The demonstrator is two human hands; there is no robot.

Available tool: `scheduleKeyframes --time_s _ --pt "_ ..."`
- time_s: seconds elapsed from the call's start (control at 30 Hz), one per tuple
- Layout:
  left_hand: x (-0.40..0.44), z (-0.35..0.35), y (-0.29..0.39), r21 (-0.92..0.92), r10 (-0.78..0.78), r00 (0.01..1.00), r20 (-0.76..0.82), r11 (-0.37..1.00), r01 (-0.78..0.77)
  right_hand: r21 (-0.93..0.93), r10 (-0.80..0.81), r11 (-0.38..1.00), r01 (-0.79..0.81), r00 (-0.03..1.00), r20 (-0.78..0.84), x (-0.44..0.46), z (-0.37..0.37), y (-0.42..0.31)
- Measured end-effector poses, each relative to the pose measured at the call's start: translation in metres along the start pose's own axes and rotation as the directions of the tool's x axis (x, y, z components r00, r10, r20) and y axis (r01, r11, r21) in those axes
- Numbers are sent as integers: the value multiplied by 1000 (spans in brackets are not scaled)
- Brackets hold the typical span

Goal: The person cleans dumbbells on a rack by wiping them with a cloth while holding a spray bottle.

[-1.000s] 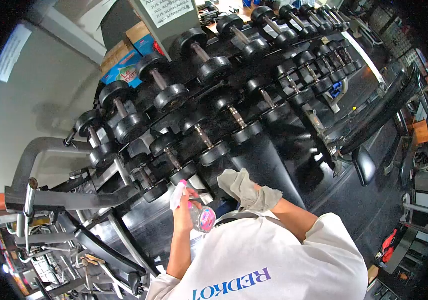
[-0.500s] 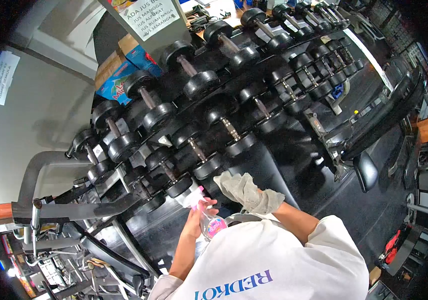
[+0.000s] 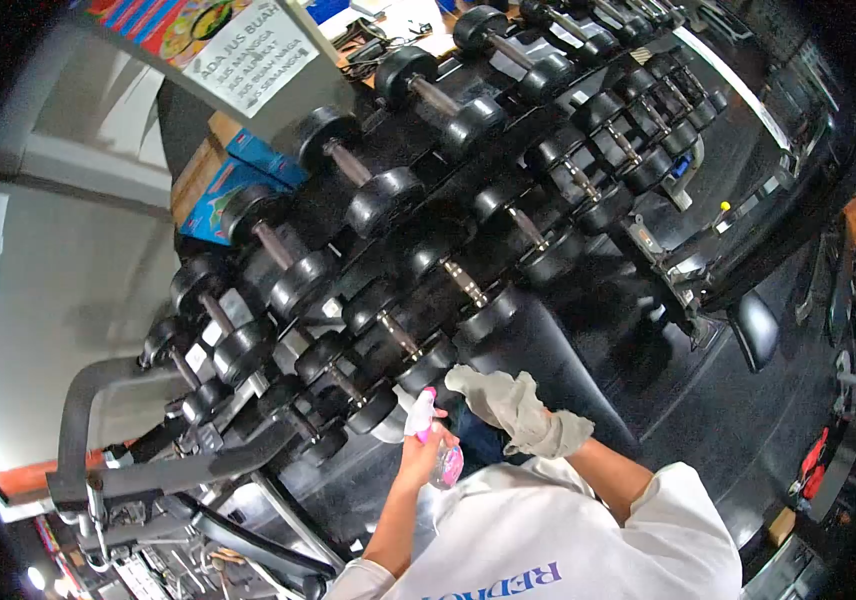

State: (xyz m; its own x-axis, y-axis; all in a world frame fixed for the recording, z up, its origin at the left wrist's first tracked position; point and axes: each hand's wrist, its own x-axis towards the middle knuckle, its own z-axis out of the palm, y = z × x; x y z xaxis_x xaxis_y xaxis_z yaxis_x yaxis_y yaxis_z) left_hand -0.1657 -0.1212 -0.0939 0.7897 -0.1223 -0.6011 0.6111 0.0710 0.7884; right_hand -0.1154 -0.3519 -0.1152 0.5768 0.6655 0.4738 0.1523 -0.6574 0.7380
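My left hand is closed around a clear spray bottle with a pink-and-white trigger head and a pink label. The bottle is in front of my chest, with its head toward the lower row of dumbbells. A crumpled grey cloth covers my right hand and bunches round the wrist; the fingers are hidden beneath it. The cloth's loose end reaches near a black dumbbell with a worn metal handle. Another dumbbell lies on the lower row, left of the bottle.
Two rows of black dumbbells fill the rack, the upper row including one large dumbbell. A padded bench stands close on my right. Blue boxes and a printed sign are behind the rack. A grey machine frame is at left.
My view has shifted, so the rack's left end sits lower. The bottle has turned in my left hand, and its head now tilts right. Both hands appear slightly farther right, the cloth still over my right.
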Motion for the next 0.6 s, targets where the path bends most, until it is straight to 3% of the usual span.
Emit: scheduleKeyframes --time_s 0.1,0.13,0.2,0.43,0.5,0.53,0.6 --pt "53 -11 -4 36 67 997 -39 997 -65 -21 26 999 -24 993 113 -7 9 -15" --pt "68 -7 3 -38 119 991 -64 992 -122 -28 31 999 -27 989 145 -11 11 -18" --pt "89 1 28 47 253 963 -96 967 -249 -47 41 998 -31 973 225 -16 13 -25" --pt "155 2 71 152 252 961 -111 960 -234 -90 3 995 34 924 382 -37 13 -66" --pt "163 4 69 88 295 949 -110 954 -287 320 -54 935 -153 830 554 -42 7 -85" --pt "168 4 69 96 297 948 -116 953 -287 188 -22 979 -79 877 481 -38 5 -87" --pt "178 5 65 99 279 951 -137 959 -267 243 -109 970 -9 878 466 -55 -3 -99"
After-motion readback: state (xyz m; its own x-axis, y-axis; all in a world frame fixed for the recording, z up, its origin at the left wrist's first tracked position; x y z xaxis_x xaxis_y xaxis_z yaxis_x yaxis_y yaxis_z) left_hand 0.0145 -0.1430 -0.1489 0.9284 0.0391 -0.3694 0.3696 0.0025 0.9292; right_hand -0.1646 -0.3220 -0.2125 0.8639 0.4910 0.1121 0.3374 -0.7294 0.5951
